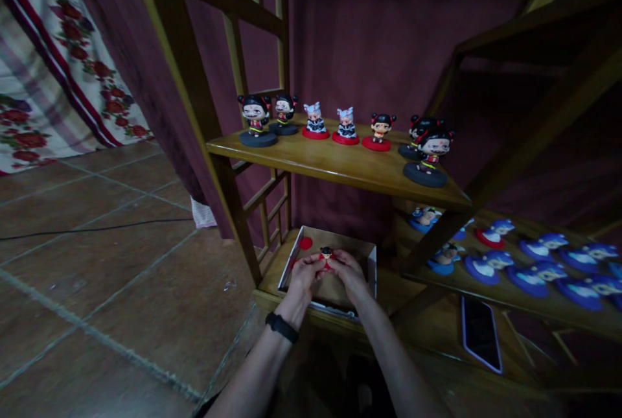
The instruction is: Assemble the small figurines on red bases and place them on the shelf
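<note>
Gripping a small black-haired figurine [326,252] between them, the left hand [305,277] and the right hand [350,275] meet over a shallow cardboard box [358,257] with pale edges. The fingers of both hands are closed on the figurine from either side, its dark head showing above them and some red just below. A red disc [306,243] lies inside the box, near its far left corner, and a black wristband [282,327] circles the left wrist.

The box rests on a low wooden shelf [268,283]. Above it, a wooden upper shelf [321,160] carries a row of upright figures: two dark-haired figures [255,116] on dark bases at the left end, two pale-blue-haired figures [346,123] on red bases, a dark-haired figure [380,126] on a red base, and two more on dark bases, one partly behind the other, at the right end.

Farther right, a side shelf [449,280] holds blue-and-white figures [490,262], mostly on blue bases. Below that shelf lies a phone [481,334] with a dark screen and a light purple edge.
</note>
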A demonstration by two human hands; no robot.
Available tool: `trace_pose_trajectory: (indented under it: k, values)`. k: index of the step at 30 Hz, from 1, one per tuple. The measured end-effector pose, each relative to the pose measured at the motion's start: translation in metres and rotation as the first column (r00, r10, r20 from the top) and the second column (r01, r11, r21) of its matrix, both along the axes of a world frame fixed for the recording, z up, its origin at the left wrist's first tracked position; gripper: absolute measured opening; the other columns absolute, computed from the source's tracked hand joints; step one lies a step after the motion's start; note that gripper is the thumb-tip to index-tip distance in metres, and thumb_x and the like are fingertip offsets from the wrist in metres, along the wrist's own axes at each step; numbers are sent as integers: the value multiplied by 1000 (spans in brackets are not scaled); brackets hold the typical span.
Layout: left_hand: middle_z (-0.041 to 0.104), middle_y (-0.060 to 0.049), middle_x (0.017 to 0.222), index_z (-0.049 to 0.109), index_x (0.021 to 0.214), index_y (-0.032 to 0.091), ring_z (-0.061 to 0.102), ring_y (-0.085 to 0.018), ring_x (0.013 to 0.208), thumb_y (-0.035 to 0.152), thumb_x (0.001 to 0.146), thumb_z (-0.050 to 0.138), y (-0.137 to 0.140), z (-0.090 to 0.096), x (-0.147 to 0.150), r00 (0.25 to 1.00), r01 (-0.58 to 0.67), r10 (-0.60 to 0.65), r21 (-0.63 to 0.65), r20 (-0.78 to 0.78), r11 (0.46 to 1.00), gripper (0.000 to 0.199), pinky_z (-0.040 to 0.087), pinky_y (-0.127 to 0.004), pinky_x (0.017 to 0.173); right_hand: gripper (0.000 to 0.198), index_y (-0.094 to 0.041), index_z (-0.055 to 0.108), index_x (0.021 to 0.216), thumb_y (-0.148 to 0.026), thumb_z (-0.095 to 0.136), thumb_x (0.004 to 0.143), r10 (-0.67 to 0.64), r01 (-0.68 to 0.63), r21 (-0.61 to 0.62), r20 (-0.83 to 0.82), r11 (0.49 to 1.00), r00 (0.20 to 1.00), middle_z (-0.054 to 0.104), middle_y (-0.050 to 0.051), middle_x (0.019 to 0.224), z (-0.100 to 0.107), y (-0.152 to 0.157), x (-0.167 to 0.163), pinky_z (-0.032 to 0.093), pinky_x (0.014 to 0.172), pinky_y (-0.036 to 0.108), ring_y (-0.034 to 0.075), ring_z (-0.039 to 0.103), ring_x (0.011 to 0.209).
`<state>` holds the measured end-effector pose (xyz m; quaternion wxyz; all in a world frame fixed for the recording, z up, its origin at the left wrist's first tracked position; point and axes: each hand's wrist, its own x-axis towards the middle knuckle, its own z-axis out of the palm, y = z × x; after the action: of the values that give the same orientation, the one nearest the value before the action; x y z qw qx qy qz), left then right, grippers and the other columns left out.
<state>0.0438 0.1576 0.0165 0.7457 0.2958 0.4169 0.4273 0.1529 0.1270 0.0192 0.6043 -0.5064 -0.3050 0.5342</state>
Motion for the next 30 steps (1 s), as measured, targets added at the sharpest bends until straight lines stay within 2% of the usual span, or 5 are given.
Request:
trace_pose_trajectory:
  k: [8,14,21,26,30]
  values:
    - [61,-2,59,63,77,11,56,-6,48,10,63,68,1,-1,-3,1000,-10,12,-66,27,998,15,42,-15,48,32,-20,62,84,-34,70,56,-26,26,2,-42,1000,999,66,4,89,-3,0,-5,47,67,29,17,60,78]
    - [62,-2,67,61,81,14,58,-8,58,11,61,71,-2,4,-1,994,-96,96,10,58,995,23,48,-20,59,39,-23,62,95,-31,69,57,22,-18,34,-136,999,990,65,4,97,0,-2,-1,46,74,31,18,60,87]
    - [65,-4,82,61,91,16,59,-11,71,19,62,71,3,22,-9,987,1,-37,229,156,973,31,46,-22,68,35,-26,62,99,-31,64,64,-11,-13,234,103,972,995,64,2,106,22,0,4,39,92,35,20,55,102]
    - [66,-7,86,62,89,14,59,-12,73,20,64,69,4,34,-13,992,11,-57,371,114,929,27,44,-21,68,30,-27,63,97,-32,62,67,-45,-10,255,208,967,977,65,1,103,23,0,6,39,92,36,20,56,98]
    - [65,-6,82,63,85,13,58,-12,71,20,62,71,3,37,-13,996,-2,-33,378,86,926,25,44,-21,68,29,-28,64,96,-33,61,68,-86,20,258,247,966,965,65,1,101,24,-4,5,41,91,36,20,57,96]
